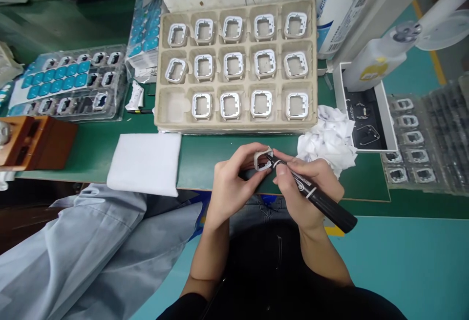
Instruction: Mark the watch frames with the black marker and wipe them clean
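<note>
Between the fingertips of my left hand (pixel 234 178) is a small pale watch-case frame (pixel 261 160), held up above the table's front edge. My right hand (pixel 311 181) grips a black marker pen (pixel 322 202) like a writing tool. The pen's tip reaches the right side of the frame; whether it touches the inner wall is hard to see. Just behind both hands stands a beige moulded tray (pixel 236 124) with rows of similar white frames (pixel 230 106), one per pocket. Its front left pocket (pixel 174 106) holds no frame.
A folded white cloth (pixel 144 163) lies left of my hands, crumpled white tissue (pixel 328 139) to the right. A white box (pixel 373 146) holds small parts and a pump bottle (pixel 377 61). Clear plastic trays (pixel 106 110) lie at left. Someone's blue-grey clothing (pixel 98 242) is close on my left.
</note>
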A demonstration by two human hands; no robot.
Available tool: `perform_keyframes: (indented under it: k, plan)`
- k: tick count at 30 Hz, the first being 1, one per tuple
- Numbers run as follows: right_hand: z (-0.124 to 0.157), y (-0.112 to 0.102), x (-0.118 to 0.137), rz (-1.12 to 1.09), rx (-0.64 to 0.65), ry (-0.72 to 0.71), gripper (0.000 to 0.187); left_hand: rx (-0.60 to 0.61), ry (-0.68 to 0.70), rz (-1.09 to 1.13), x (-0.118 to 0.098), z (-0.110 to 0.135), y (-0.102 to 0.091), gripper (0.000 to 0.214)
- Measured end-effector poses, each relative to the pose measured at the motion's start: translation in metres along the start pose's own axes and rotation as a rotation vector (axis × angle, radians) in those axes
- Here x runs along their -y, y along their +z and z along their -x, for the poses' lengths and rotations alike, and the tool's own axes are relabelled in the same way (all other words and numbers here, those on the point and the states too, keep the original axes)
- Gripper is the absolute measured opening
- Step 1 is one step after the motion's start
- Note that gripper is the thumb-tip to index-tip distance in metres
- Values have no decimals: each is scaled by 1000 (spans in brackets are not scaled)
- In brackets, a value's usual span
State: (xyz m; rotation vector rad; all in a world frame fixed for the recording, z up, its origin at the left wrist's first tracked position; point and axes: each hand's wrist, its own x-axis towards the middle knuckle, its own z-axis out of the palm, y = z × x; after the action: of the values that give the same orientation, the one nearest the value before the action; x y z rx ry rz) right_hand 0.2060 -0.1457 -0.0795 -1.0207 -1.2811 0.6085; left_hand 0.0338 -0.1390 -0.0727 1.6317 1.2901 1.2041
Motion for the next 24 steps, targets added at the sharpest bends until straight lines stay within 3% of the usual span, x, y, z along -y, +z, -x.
perform_keyframes:
  k: [18,24]
  plan:
    - [-9,4,8,68,-2,-77,20,-18,38,3,2,3,2,45]
    - [-11,7,13,196,39,-222,22,-46,34,2,0,2,4,44]
